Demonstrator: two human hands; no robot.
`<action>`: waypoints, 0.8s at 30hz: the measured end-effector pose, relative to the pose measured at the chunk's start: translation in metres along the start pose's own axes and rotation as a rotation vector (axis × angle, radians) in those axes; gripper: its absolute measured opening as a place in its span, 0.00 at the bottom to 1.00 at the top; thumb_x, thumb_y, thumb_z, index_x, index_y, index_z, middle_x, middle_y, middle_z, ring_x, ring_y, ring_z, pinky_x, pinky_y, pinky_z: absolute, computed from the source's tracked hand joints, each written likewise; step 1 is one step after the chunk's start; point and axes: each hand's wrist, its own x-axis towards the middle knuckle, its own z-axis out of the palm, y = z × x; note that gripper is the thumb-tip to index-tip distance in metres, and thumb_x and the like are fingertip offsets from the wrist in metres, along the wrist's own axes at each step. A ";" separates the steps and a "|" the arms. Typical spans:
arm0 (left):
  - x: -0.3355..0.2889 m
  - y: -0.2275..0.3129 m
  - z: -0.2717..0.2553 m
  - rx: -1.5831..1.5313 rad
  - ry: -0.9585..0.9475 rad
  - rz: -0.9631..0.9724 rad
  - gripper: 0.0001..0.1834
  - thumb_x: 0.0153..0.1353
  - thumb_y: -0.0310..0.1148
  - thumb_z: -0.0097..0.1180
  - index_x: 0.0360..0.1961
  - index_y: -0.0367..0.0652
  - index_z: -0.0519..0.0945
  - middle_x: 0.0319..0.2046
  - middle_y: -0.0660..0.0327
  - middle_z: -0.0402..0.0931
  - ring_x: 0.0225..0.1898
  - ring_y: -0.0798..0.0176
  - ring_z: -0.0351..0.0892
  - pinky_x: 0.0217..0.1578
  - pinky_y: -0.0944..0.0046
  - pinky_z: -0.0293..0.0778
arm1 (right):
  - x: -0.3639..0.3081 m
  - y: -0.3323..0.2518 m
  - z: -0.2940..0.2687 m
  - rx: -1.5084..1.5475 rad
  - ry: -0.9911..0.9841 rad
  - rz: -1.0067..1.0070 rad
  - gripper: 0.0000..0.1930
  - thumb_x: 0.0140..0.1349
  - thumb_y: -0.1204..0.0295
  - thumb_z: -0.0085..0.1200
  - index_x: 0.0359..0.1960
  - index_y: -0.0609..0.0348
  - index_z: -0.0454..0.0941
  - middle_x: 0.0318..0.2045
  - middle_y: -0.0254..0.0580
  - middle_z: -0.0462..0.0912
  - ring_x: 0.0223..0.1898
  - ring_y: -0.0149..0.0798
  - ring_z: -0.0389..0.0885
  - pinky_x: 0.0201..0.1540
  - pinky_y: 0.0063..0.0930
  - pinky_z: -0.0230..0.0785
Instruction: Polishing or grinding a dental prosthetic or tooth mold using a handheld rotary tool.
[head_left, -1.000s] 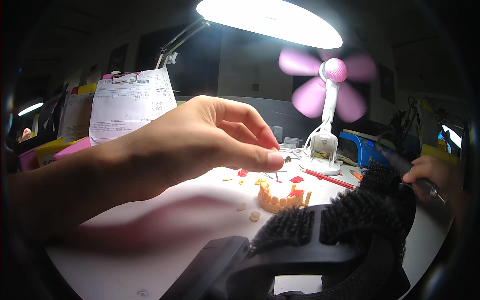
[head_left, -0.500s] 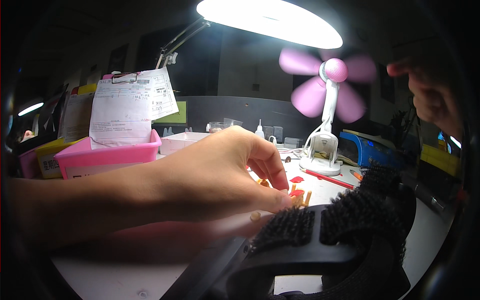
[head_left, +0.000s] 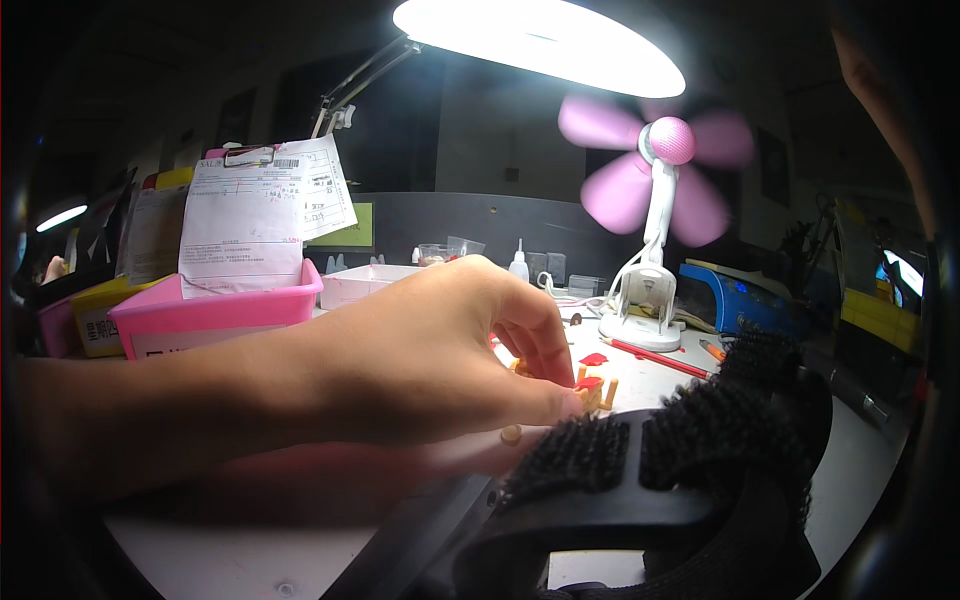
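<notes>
My left hand (head_left: 470, 350) reaches in from the left, thumb and fingers pinched on a small tan piece (head_left: 604, 400) with upright pegs and a red patch on top. Its exact kind does not show, and my fingers cover part of it. Behind the fingers another tan bit (head_left: 519, 367) peeks out. A small round tan piece (head_left: 510, 434) lies on the table just below my thumb. My right hand (head_left: 885, 110) is only a dark strip of skin at the upper right rim, raised well off the table; its fingers are out of sight.
A white fan (head_left: 655, 215) with pink blades spins under a bright lamp (head_left: 540, 45). A red pencil (head_left: 655, 358) and red scraps (head_left: 594, 359) lie before it. Pink bin (head_left: 230, 318) with papers stands left, blue device (head_left: 735, 295) right. Black bristled headgear (head_left: 690, 450) blocks the lower front.
My right hand has risen from beside the fan toward the upper right rim, mostly leaving view. My left hand keeps its pinch, with the tan piece shifted slightly.
</notes>
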 end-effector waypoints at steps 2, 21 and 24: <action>-0.002 0.006 -0.002 -0.053 -0.014 -0.134 0.19 0.63 0.47 0.70 0.40 0.39 0.88 0.39 0.57 0.87 0.47 0.61 0.85 0.67 0.44 0.69 | 0.003 0.002 0.001 -0.010 -0.026 0.024 0.13 0.62 0.70 0.68 0.44 0.65 0.86 0.23 0.35 0.82 0.20 0.23 0.74 0.25 0.19 0.66; -0.001 0.004 0.001 -0.155 -0.050 -0.051 0.12 0.66 0.34 0.69 0.38 0.34 0.84 0.39 0.58 0.85 0.48 0.65 0.83 0.59 0.52 0.81 | -0.004 0.160 0.058 -0.200 -0.211 0.160 0.20 0.63 0.67 0.71 0.53 0.64 0.84 0.32 0.30 0.82 0.31 0.22 0.77 0.35 0.18 0.69; -0.005 0.002 0.005 -0.076 0.010 -0.010 0.11 0.66 0.33 0.69 0.38 0.34 0.84 0.40 0.57 0.84 0.49 0.64 0.82 0.62 0.51 0.80 | -0.003 0.156 0.075 -0.210 -0.209 0.128 0.18 0.60 0.67 0.72 0.48 0.65 0.86 0.39 0.37 0.83 0.39 0.25 0.80 0.40 0.25 0.74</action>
